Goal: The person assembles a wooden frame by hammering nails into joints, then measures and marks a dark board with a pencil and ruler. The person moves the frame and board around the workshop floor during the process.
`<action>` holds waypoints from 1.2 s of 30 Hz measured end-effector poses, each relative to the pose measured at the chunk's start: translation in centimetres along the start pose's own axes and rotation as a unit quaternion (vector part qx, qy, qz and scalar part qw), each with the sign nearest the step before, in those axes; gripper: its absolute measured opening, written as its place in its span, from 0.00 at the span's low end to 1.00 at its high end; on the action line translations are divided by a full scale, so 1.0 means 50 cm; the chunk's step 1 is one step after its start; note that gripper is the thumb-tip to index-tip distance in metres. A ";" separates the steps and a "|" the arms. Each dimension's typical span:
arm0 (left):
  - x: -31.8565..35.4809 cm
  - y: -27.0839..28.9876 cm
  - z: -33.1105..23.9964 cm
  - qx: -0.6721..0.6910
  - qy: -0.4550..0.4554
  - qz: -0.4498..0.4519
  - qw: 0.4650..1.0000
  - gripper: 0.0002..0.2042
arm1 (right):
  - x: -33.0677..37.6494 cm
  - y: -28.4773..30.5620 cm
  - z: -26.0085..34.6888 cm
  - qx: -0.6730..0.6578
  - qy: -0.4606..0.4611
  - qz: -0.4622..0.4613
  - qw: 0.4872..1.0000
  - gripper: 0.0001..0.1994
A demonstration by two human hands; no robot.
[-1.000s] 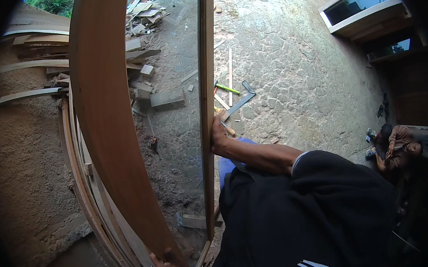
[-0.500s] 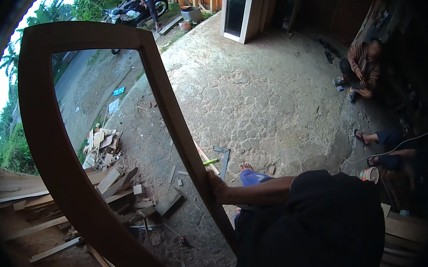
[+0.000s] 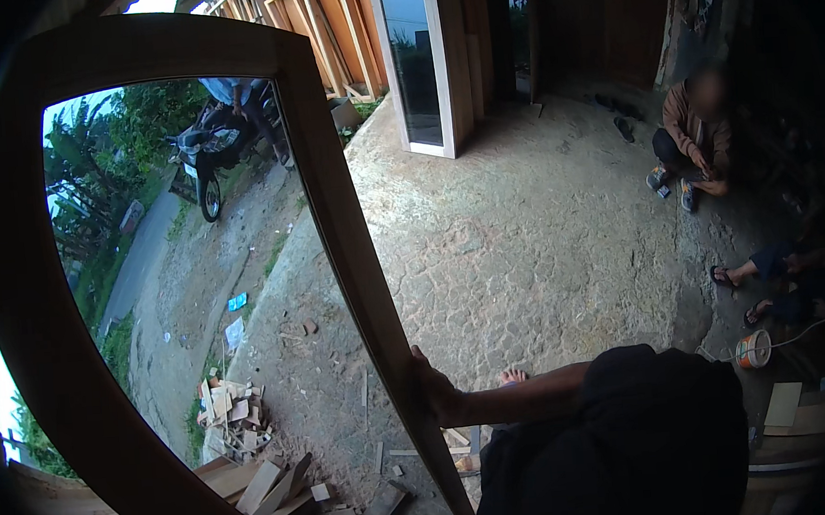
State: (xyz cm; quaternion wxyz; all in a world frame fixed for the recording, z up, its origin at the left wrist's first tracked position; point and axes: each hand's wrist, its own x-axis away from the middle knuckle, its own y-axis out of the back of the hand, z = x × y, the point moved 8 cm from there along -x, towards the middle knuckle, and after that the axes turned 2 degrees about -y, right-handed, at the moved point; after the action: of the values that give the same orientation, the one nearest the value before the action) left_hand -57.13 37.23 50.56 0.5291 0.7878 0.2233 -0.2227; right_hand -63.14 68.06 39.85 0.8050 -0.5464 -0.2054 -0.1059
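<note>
A tall brown wooden window sash (image 3: 355, 252) with a see-through glass pane (image 3: 228, 213) stands up in front of me, filling the left half of the view. My right hand (image 3: 434, 390) is closed on its right stile, low down, with the thumb along the wood. From the lower right comes my right arm in a black sleeve. My left hand is out of sight. Just beyond my right forearm a bare foot (image 3: 514, 377) shows on the ground.
Scrap wood (image 3: 232, 418) and offcut boards (image 3: 285, 486) lie beyond the pane. A glazed frame (image 3: 418, 66) stands upright at the back. One person (image 3: 696, 132) sits at right; another's legs (image 3: 767, 271) show near a bucket (image 3: 753, 349). A motorcycle (image 3: 214, 152) stands outside.
The view has tilted upward, so the ground and people sit lower. The sash has shifted to the left at its far side, and the motorcycle now shows through its pane. My right hand keeps its grip.
</note>
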 end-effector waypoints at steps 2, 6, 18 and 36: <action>-0.047 -0.067 -0.026 -0.010 -0.013 -0.017 1.000 0.26 | -0.038 -0.018 0.106 -0.009 0.026 0.024 0.999 0.32; -0.109 -0.181 -0.007 -0.050 -0.054 -0.055 0.996 0.24 | -0.122 -0.040 0.286 -0.027 0.086 0.044 0.995 0.31; -0.588 -0.625 -0.262 0.073 -0.041 -0.145 0.986 0.31 | -0.398 0.004 0.804 -0.056 0.306 0.004 0.950 0.29; -1.291 -1.240 -1.364 0.494 -0.173 -0.059 0.850 0.37 | -0.525 0.040 1.696 0.256 0.657 -0.128 0.698 0.33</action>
State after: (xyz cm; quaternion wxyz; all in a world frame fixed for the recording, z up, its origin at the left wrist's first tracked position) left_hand -137.43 114.47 66.19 0.0860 0.8796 0.0346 -0.4665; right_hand -104.01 145.69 53.49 0.8229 -0.0790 0.2880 -0.4834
